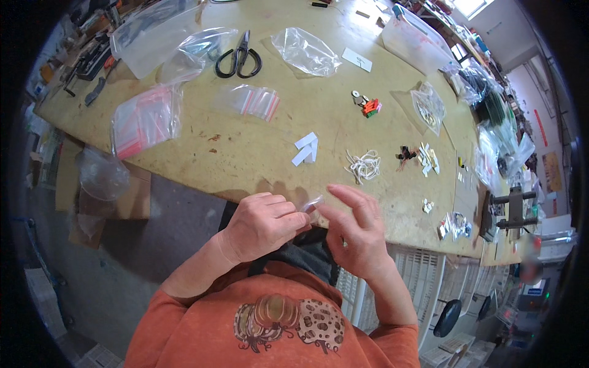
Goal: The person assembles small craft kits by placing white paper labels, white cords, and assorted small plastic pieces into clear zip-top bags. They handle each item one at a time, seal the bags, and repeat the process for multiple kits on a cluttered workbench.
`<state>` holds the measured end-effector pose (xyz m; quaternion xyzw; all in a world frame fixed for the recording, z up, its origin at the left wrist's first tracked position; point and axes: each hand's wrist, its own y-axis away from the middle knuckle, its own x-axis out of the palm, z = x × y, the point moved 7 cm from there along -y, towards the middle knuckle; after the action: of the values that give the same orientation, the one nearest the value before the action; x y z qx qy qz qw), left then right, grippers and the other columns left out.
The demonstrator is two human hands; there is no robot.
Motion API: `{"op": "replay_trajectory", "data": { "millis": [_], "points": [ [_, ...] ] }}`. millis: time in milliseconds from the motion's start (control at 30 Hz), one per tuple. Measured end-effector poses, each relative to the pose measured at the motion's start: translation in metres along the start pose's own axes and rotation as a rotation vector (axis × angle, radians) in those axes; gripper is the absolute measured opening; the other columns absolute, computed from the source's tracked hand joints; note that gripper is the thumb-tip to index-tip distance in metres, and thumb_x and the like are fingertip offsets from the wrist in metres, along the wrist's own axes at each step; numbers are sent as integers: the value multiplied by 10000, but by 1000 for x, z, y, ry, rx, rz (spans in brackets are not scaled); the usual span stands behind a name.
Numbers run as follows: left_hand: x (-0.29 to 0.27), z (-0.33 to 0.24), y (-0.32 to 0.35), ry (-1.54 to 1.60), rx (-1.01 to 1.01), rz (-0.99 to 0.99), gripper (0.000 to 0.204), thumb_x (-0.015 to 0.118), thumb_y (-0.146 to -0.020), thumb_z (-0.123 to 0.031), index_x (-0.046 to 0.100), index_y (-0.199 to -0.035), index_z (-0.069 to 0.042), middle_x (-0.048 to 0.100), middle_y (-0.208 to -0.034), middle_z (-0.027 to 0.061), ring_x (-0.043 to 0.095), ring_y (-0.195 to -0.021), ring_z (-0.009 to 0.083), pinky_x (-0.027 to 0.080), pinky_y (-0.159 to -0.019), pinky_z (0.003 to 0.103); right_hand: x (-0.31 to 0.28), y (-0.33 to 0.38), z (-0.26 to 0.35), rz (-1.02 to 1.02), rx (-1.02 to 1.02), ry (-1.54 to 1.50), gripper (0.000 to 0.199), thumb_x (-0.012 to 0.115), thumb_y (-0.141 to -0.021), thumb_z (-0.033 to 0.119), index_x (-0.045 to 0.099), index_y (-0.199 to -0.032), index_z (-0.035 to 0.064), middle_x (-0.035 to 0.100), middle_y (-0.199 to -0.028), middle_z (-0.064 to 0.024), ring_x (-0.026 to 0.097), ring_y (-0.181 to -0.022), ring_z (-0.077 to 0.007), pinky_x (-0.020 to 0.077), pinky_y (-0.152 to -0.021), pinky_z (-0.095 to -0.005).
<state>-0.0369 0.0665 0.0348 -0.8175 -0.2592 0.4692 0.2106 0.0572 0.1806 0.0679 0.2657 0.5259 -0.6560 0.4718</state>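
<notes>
My left hand (264, 224) is closed, pinching a small clear plastic bag (314, 203) at the table's near edge. The fingers of my right hand (356, 230) are apart. Its index fingertip comes up against the bag, and whether it presses on it I cannot tell. What the bag holds, if anything, is hidden by my fingers. Just beyond my hands lie white paper strips (306, 149) and a tangle of white cord (364, 167).
Zip bags (150, 119) and more small bags (250, 101) lie to the left, near black-handled scissors (239, 60). Small orange and green parts (370, 107), dark wired parts (405, 156) and pale pieces (429, 159) sit in piles at right. Plastic bins (417, 40) stand at the back.
</notes>
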Motion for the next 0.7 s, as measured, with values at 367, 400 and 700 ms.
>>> {"op": "replay_trajectory", "data": {
  "millis": [367, 400, 700],
  "points": [
    [8, -9, 2, 95, 75, 36, 127, 763, -791, -167, 645, -819, -130, 538, -686, -2, 586, -667, 180, 476, -596, 344, 19, 12, -7, 165, 57, -132, 195, 697, -747, 59, 713, -941, 72, 619, -1319, -136, 580, -1250, -330, 450, -1024, -466],
    [5, -6, 0, 53, 28, 82, 128, 761, -809, -163, 642, -817, -115, 586, -707, 16, 613, -676, 206, 488, -606, 354, 2, 8, -10, 16, 104, -241, 192, 699, -771, 26, 715, -958, 65, 668, -1178, -139, 651, -1106, -313, 513, -917, -431],
    [19, 25, 4, 266, -158, 21, 111, 752, -838, -96, 651, -857, -55, 657, -762, 102, 650, -703, 315, 505, -642, 403, 10, 45, -129, -75, 806, -131, 130, 746, -862, 82, 692, -958, 14, 660, -897, -144, 663, -740, -262, 535, -693, -364]
  ]
}}
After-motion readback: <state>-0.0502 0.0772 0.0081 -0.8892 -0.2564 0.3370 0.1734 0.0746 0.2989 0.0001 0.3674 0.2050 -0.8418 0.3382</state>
